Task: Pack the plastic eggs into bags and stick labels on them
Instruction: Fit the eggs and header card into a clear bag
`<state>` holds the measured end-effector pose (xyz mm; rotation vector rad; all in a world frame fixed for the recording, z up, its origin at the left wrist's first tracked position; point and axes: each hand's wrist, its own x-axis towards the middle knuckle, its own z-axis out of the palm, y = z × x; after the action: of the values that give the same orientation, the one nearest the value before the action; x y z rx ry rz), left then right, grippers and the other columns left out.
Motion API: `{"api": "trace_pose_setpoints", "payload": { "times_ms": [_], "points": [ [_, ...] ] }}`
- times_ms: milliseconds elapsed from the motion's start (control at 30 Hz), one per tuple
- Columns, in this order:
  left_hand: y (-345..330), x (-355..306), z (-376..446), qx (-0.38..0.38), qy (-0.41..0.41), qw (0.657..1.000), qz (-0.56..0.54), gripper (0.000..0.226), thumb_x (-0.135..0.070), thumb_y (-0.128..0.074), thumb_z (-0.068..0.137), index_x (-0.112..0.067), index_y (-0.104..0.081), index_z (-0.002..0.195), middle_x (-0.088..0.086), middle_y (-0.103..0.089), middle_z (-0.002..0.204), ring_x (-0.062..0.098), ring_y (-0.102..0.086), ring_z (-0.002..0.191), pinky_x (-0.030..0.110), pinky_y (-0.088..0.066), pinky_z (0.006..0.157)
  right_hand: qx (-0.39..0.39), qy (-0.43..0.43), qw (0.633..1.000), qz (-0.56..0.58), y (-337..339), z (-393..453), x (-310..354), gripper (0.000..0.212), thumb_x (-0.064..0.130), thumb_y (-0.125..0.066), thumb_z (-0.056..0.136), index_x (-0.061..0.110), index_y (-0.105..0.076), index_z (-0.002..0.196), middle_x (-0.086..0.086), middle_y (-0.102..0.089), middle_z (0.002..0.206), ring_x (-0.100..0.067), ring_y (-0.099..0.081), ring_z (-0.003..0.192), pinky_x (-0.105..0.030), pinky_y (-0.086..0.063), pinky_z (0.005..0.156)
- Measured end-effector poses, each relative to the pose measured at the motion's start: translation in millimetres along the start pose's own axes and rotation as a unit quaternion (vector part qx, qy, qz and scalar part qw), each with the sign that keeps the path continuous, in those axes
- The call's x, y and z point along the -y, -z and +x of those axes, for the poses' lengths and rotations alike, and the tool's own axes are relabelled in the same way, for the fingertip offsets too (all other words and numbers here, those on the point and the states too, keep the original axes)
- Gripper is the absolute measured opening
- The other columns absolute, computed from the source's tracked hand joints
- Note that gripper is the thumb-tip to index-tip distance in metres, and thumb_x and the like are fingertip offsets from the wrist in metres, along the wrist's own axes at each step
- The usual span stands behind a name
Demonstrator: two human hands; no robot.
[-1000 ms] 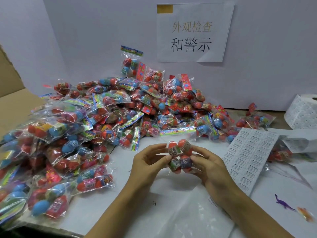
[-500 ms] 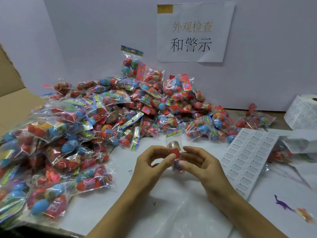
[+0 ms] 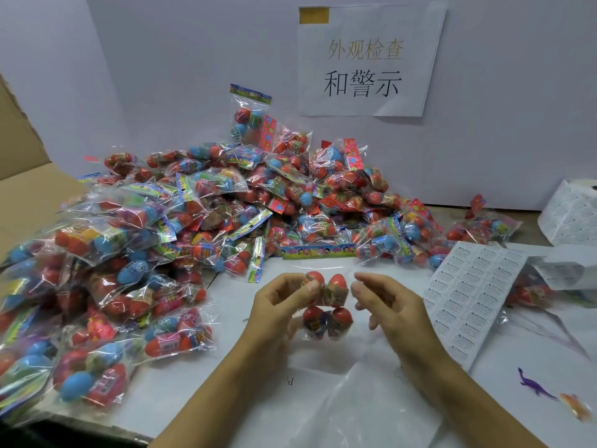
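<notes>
Red plastic eggs [image 3: 327,305], four glossy ovals bundled, pinched by the left hand [image 3: 284,305]; right hand [image 3: 387,305] beside, fingers loose.

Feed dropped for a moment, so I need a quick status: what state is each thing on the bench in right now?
left hand: grips the egg pack, thumb on its top.
right hand: fingers relaxed, just off the pack.
egg pack: four eggs, held above the table.
label sheet: flat, right of the hands.
bagged eggs pile: heaped at left and behind.
</notes>
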<state>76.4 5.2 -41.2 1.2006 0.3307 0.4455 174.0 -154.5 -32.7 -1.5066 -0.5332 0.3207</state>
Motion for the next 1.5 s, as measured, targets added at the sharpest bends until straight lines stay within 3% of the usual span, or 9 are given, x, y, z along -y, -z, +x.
{"api": "trace_pose_setpoints", "payload": {
  "times_ms": [233, 367, 500, 667, 867, 967, 1167, 1300, 1500],
  "points": [
    [-1.0, -1.2, -1.7, 0.028, -0.012, 0.999, 0.032, 0.038, -0.042, -0.086, 0.067, -0.020, -0.077, 0.096, 0.011, -0.075, 0.097, 0.028, -0.074, 0.096, 0.051, -0.061, 0.084, 0.030, -0.015, 0.999, 0.018, -7.0, -0.7, -1.2, 0.013, 0.035, -0.070, 0.087, 0.029, -0.081, 0.088, -0.001, -0.076, 0.084, -0.009, -0.066, 0.072, -0.022, -0.050, 0.056],
    [1.0, 2.3, -4.1, 0.117, 0.023, 0.991, 0.056, 0.058, -0.028, -0.088, 0.073, -0.028, -0.066, 0.127, 0.015, -0.070, 0.122, 0.036, -0.072, 0.108, 0.050, -0.061, 0.079, -0.007, -0.017, 0.999, 0.046, -3.6, 1.9, -1.8, 0.016, 0.018, -0.067, 0.094, 0.020, -0.081, 0.087, -0.011, -0.076, 0.083, -0.017, -0.067, 0.072, -0.031, -0.055, 0.062],
    [2.4, 5.6, -2.0, 0.140, 0.012, 0.986, 0.084, 0.063, -0.005, -0.087, 0.075, -0.029, -0.065, 0.129, 0.025, -0.067, 0.115, 0.035, -0.074, 0.098, 0.041, -0.061, 0.075, -0.004, -0.031, 0.997, 0.075, 1.3, 4.0, 1.6, 0.017, 0.033, -0.068, 0.090, 0.023, -0.081, 0.094, -0.009, -0.078, 0.091, -0.025, -0.074, 0.083, -0.035, -0.057, 0.069],
    [3.1, 4.6, -0.5, 0.109, -0.019, 0.992, 0.062, 0.060, 0.004, -0.082, 0.074, -0.017, -0.064, 0.127, 0.015, -0.074, 0.092, 0.032, -0.075, 0.087, 0.038, -0.061, 0.073, 0.119, -0.027, 0.992, 0.006, 1.3, 1.8, 2.1, 0.041, 0.054, -0.081, 0.071, 0.036, -0.075, 0.108, -0.005, -0.077, 0.096, -0.019, -0.073, 0.084, -0.027, -0.055, 0.063],
    [1.2, 1.0, -1.2, 0.074, -0.043, 0.994, 0.074, 0.050, 0.000, -0.081, 0.071, -0.013, -0.067, 0.117, 0.016, -0.072, 0.081, 0.030, -0.073, 0.076, 0.036, -0.060, 0.067, 0.167, -0.022, 0.986, -0.005, 2.7, 0.5, -2.0, 0.056, 0.028, -0.089, 0.069, 0.045, -0.068, 0.118, -0.009, -0.076, 0.098, -0.020, -0.072, 0.085, -0.028, -0.055, 0.065],
    [1.4, 2.0, 0.0, 0.072, -0.034, 0.995, 0.064, 0.047, -0.001, -0.084, 0.071, -0.018, -0.073, 0.113, 0.015, -0.071, 0.080, 0.030, -0.073, 0.075, 0.036, -0.060, 0.068, 0.149, -0.023, 0.989, -0.001, 0.9, 2.0, -5.6, 0.065, 0.003, -0.085, 0.077, 0.033, -0.061, 0.129, -0.016, -0.075, 0.094, -0.026, -0.071, 0.082, -0.029, -0.055, 0.062],
    [3.4, -1.3, -0.9, 0.087, 0.015, 0.996, 0.025, 0.049, -0.016, -0.090, 0.070, -0.024, -0.073, 0.115, 0.022, -0.073, 0.089, 0.036, -0.073, 0.077, 0.039, -0.061, 0.073, 0.102, -0.036, 0.994, 0.021, 6.1, 7.8, -3.2, 0.064, 0.000, -0.081, 0.076, 0.022, -0.057, 0.131, -0.024, -0.071, 0.089, -0.020, -0.068, 0.073, -0.026, -0.053, 0.060],
    [3.9, -2.5, -1.4, 0.092, 0.006, 0.995, 0.035, 0.044, -0.012, -0.087, 0.072, -0.025, -0.075, 0.112, 0.026, -0.074, 0.092, 0.036, -0.074, 0.079, 0.038, -0.061, 0.074, 0.124, -0.096, 0.987, 0.035, 9.9, 8.8, 0.7, 0.060, 0.022, -0.088, 0.066, 0.020, -0.065, 0.121, -0.015, -0.076, 0.090, -0.020, -0.068, 0.074, -0.028, -0.048, 0.057],
    [5.4, -2.1, -2.0, 0.113, 0.006, 0.993, 0.045, 0.043, -0.023, -0.089, 0.071, -0.034, -0.075, 0.110, 0.023, -0.076, 0.096, 0.035, -0.076, 0.084, 0.037, -0.061, 0.077, 0.141, -0.101, 0.981, -0.084, 9.8, 5.5, 0.3, 0.041, 0.053, -0.081, 0.069, 0.012, -0.079, 0.075, -0.010, -0.074, 0.072, -0.014, -0.059, 0.056, -0.024, -0.042, 0.048]
  ]
}}
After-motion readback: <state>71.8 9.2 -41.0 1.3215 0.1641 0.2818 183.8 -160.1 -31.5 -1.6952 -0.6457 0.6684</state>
